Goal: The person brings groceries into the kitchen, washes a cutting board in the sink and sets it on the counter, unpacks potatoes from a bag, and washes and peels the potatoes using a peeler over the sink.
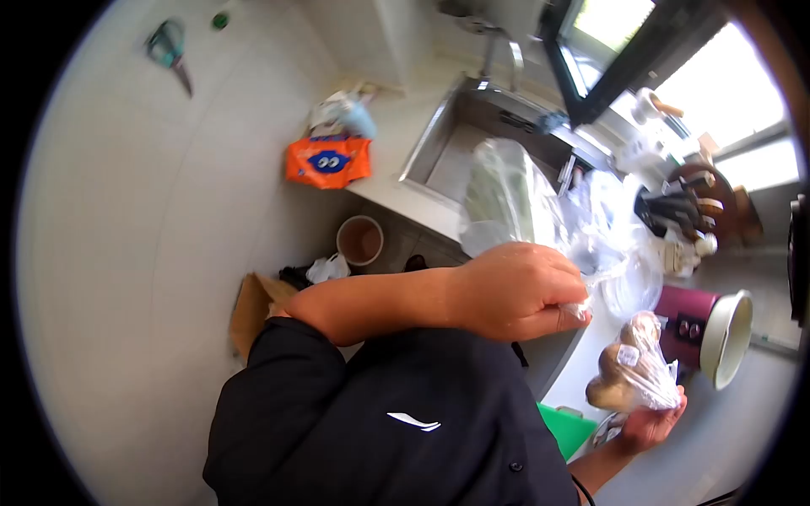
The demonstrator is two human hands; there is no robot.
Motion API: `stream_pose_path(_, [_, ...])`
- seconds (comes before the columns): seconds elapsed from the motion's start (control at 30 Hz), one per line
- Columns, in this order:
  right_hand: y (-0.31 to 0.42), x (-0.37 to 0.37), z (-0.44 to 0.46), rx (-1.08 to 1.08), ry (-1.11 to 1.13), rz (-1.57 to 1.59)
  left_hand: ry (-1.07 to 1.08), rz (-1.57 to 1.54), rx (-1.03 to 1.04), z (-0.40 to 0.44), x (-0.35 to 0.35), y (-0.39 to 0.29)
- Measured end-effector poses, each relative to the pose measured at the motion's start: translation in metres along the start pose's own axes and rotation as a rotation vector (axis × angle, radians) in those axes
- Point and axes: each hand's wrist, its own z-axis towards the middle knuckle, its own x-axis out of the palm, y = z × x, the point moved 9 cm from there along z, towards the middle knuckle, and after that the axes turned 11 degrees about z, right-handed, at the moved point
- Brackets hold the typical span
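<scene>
My left hand point(527, 291) is closed in a fist in the middle of the view, gripping the gathered neck of a clear plastic bag point(510, 190). Something pale green shows through that bag, which hangs by the sink edge. At the lower right, my right hand point(654, 426) is closed on the end of a second clear plastic bag point(654, 371). Inside it are several brown, rounded potatoes point(612, 392), and a white label point(627, 355) is stuck on the outside. More crumpled clear plastic point(607, 207) lies just beyond my left hand.
A steel sink point(422, 152) with a tap point(515, 59) is at the top. An orange packet point(329, 162) sits on the counter's left end, above a bin point(360, 240). At right are a knife block point(666, 207) and a purple appliance point(688, 325). A green board point(565, 430) is below.
</scene>
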Motion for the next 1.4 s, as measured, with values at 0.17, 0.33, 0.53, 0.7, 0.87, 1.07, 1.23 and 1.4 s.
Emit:
stream_pose_path(0.17, [-0.028, 0.082, 0.049, 0.182, 0.193, 0.144, -0.388, 0.464, -0.238, -0.083, -0.151, -0.107])
stream_pose_path(0.33, [-0.056, 0.11, 0.099, 0.297, 0.302, 0.176, -0.814, 0.354, -0.601, -0.202, -0.22, -0.183])
stream_pose_path(0.53, [-0.086, 0.179, 0.098, 0.452, 0.377, 0.317, -1.108, 0.388, -0.814, -0.27, -0.245, -0.218])
stream_pose_path(0.7, [-0.107, 0.164, 0.106, 0.432, 0.253, 0.288, -1.153, 0.546, -0.853, -0.242, -0.29, -0.218])
stream_pose_path(0.87, [-0.113, 0.185, 0.076, 0.454, 0.311, 0.325, -1.256, 0.722, -0.822, -0.215, -0.36, -0.21])
stream_pose_path(1.07, [-0.119, 0.172, 0.03, 0.385, 0.162, 0.157, -1.231, 0.915, -0.827, -0.196, -0.416, -0.122])
stream_pose_path(1.23, [-0.117, 0.132, -0.001, 0.383, 0.017, -0.042, -1.068, 1.324, -0.678, -0.184, -0.475, -0.006])
stream_pose_path(1.4, [-0.1, 0.097, -0.028, 0.255, -0.033, -0.498, -0.708, 0.959, -0.933, -0.223, -0.51, 0.16])
